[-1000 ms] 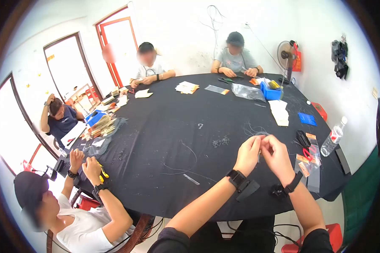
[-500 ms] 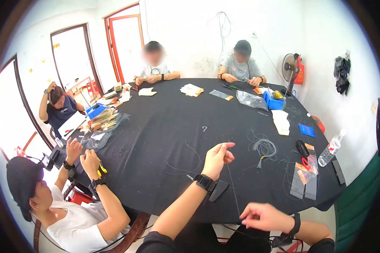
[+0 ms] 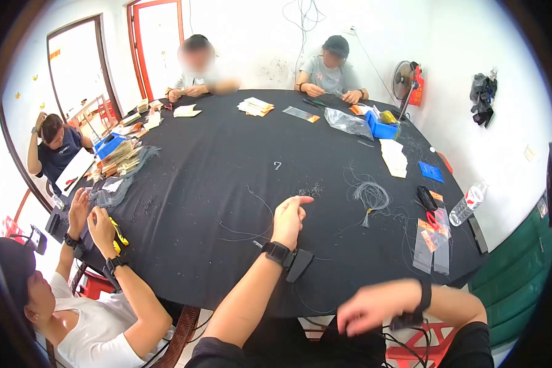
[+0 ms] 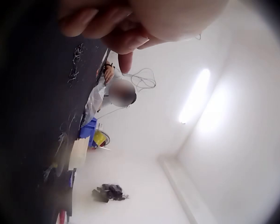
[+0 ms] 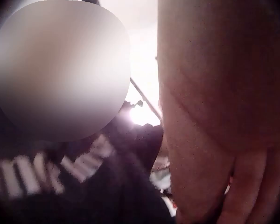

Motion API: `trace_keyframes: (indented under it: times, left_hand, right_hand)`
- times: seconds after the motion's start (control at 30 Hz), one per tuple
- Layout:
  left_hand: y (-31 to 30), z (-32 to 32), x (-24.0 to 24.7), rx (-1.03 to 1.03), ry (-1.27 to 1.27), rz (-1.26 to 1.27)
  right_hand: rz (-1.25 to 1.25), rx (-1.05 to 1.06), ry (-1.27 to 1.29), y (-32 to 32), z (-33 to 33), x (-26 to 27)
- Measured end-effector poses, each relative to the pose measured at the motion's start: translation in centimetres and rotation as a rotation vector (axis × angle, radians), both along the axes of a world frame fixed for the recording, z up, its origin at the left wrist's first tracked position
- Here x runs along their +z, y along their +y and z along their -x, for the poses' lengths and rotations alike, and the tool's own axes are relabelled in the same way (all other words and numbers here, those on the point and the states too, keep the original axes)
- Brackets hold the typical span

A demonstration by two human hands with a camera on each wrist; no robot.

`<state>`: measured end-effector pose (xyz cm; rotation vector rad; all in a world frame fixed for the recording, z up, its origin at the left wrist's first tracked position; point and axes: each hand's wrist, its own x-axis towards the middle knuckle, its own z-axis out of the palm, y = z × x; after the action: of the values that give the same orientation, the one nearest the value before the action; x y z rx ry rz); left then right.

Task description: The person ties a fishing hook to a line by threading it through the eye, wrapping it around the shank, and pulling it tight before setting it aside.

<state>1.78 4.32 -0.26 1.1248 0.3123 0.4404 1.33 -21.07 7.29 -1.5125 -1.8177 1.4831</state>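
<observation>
My left hand [image 3: 289, 221] is over the middle of the table, index finger pointing right and the other fingers curled in. A thin dark strand [image 3: 300, 300] hangs in a slack curve below it, toward the right hand. In the left wrist view, the curled fingers [image 4: 116, 28] show at the top. Low at the table's near edge is my right hand [image 3: 377, 303], blurred, its fingers pointing left and down; I cannot tell whether they pinch the strand. A bundle of grey strands [image 3: 372, 195] with a yellow tie lies on the black tablecloth [image 3: 227, 159].
A small dark heap of bits [image 3: 313, 189] lies beyond my left hand. To the right are red-handled scissors [image 3: 432, 219], clear packets [image 3: 423, 248], a bottle [image 3: 468, 203] and a card stack [image 3: 393, 158]. A person in white [image 3: 104, 319] sits at my left; others sit across.
My hands were together over the strand bundle, then parted. The left moved left, the right down toward the near edge. A strand straight between them half a second ago now hangs slack.
</observation>
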Motion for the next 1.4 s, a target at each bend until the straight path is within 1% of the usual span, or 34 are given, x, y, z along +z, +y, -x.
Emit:
trace_keyframes:
  times: [0.03,0.07,0.17,0.23,0.3,0.37,0.43,0.47,0.57,0.63,0.67,0.77,0.8,0.83,0.9,1.0,1.1,1.2,1.3,1.37,1.4]
  left_hand:
    - [-0.1,0.1,0.0,-0.035,0.006,-0.003]
    - [-0.4,0.2,0.1,-0.057,-0.016,-0.022]
    - [-0.7,0.1,0.1,-0.124,-0.008,-0.020]
    - [-1.2,0.2,0.4,-0.101,-0.014,-0.099]
    - [-1.1,-0.5,-0.4,-0.099,-0.062,-0.136]
    - [-1.5,-0.5,-0.4,-0.092,-0.106,-0.086]
    - [-0.9,-1.0,-1.5,-0.152,-0.126,-0.190]
    - [-1.0,-1.0,-1.2,-0.162,-0.115,-0.188]
    - [-1.2,-0.7,-0.7,-0.181,-0.106,-0.245]
    - [-1.6,-0.9,-0.7,-0.189,-0.113,-0.299]
    - [-1.6,-1.2,-1.0,-0.226,-0.134,-0.306]
    - [-2.2,-1.2,-1.1,-0.222,-0.112,-0.237]
    - [-2.1,-0.9,-0.9,-0.202,-0.014,-0.285]
    - [-2.1,-0.5,-0.1,-0.152,0.029,-0.346]
    - [-1.8,-0.5,-0.2,-0.157,0.066,-0.259]
    - [-1.4,-0.4,-0.2,-0.138,0.081,-0.282]
    - [-1.4,-0.3,0.2,-0.132,0.097,-0.269]
    - [-1.4,-0.1,0.7,-0.123,0.065,-0.261]
    - [-1.7,0.4,1.5,-0.127,0.005,-0.280]
    - [-2.1,0.6,1.6,-0.165,-0.029,-0.277]
    - [-2.3,0.7,1.5,-0.195,-0.043,-0.267]
  right_hand:
    - [0.050,-0.135,-0.073,1.7,-2.0,1.6]
    - [-0.011,-0.269,-0.172,3.2,-3.9,3.0]
    - [-0.254,-0.726,-0.328,7.4,-11.6,0.2]
    - [-0.375,-0.952,-0.522,10.1,-15.4,-1.8]
    - [-0.428,-1.058,-0.598,12.3,-17.4,-4.1]
    - [-0.489,-1.124,-0.692,14.1,-18.6,-5.9]
    - [-0.548,-1.160,-0.807,15.2,-19.3,-7.6]
    - [-0.576,-1.192,-0.834,15.5,-18.8,-7.3]
    - [-0.574,-1.189,-0.676,16.0,-19.4,-7.3]
    - [-0.576,-1.180,-0.648,15.8,-19.3,-7.1]
    - [-0.570,-1.186,-0.622,15.8,-18.9,-6.7]
    - [-0.591,-1.225,-0.510,15.6,-19.5,-7.3]
    - [-0.585,-1.241,-0.473,15.4,-19.9,-7.6]
    - [-0.580,-1.255,-0.435,15.3,-20.3,-7.7]
    - [-0.582,-1.284,-0.301,15.0,-20.7,-7.6]
    - [-0.607,-1.300,-0.114,14.6,-20.0,-6.5]
    - [-0.465,-1.327,0.055,13.4,-18.9,-4.4]
    - [-0.357,-1.368,0.270,11.8,-16.1,-2.0]
    - [-0.261,-1.274,0.629,9.8,-13.5,-1.3]
    - [-0.270,-1.248,0.743,8.8,-11.9,-1.9]
    - [-0.287,-1.234,0.761,8.4,-11.3,-2.4]
